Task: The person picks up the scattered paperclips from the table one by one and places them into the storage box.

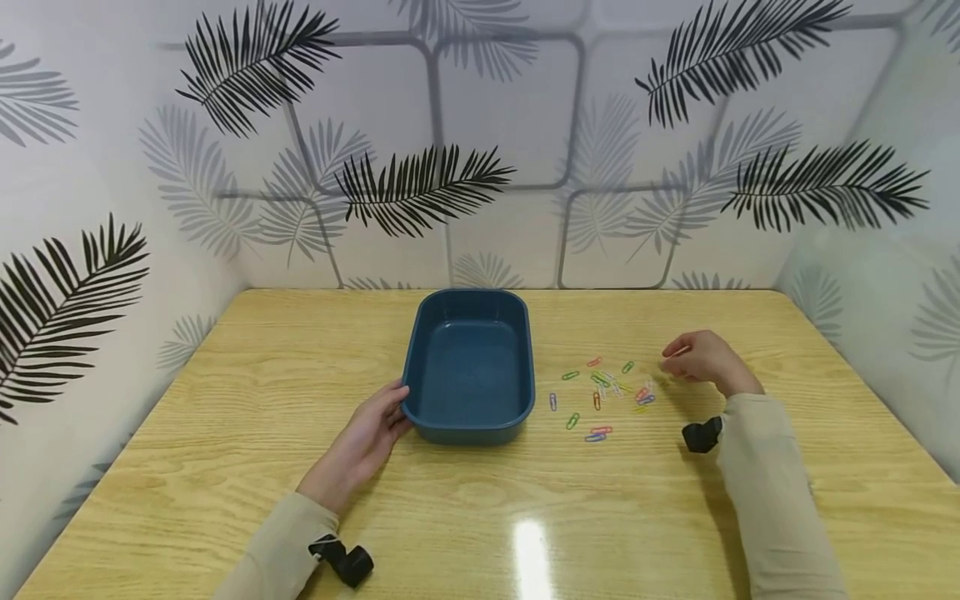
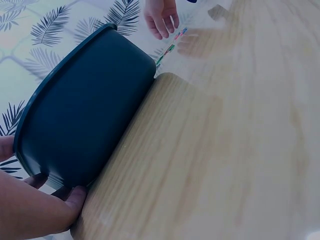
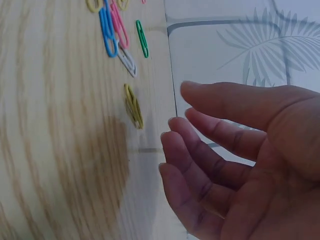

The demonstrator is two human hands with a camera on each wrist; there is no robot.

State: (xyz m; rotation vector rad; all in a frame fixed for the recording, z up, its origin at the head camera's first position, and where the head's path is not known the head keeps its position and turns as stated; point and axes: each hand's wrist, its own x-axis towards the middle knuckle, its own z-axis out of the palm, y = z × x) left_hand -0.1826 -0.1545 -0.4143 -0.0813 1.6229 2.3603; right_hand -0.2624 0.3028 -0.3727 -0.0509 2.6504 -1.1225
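Note:
A dark blue plastic tub (image 1: 471,435) stands left of the middle of the table, with nothing visible inside. My left hand (image 1: 377,430) holds its near left corner, thumb at the rim and fingers against the outer wall; in the left wrist view the fingers (image 2: 76,197) reach low on the tub. Several coloured paper clips (image 1: 597,401) lie scattered to the right of the tub. Just right of them hovers my right hand (image 1: 705,360), fingers loosely bent and holding nothing. A yellow paper clip (image 3: 133,106) shows beside its fingertips in the right wrist view.
The wooden table (image 1: 285,358) meets a leaf-patterned backdrop (image 1: 510,233) behind and at both sides. Each wrist carries a black camera, one (image 1: 702,435) right and one (image 1: 342,560) left. A bright reflection lies on the table's front part.

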